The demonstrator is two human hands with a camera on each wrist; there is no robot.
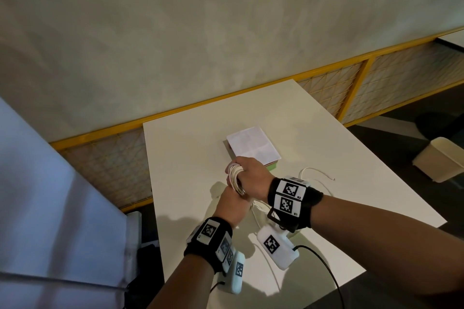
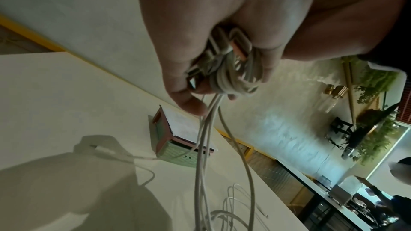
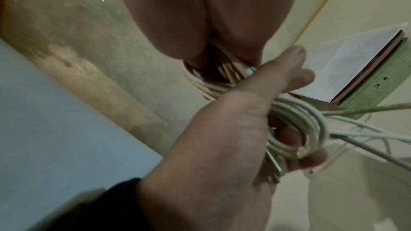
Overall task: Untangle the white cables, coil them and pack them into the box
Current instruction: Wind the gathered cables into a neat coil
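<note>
Coiling above the white table near the box, your right hand and left hand clasp the white cable coil; the left wrist view shows fingers curled round USB plugs with loose cable tails hanging; the right wrist view shows loops held, so next wind in the slack.

My view of the white table: a green-sided box rests on it, covered by a white printed sheet — loose white cable trails across the surface just beside the box, one plug end lying flat.
</note>
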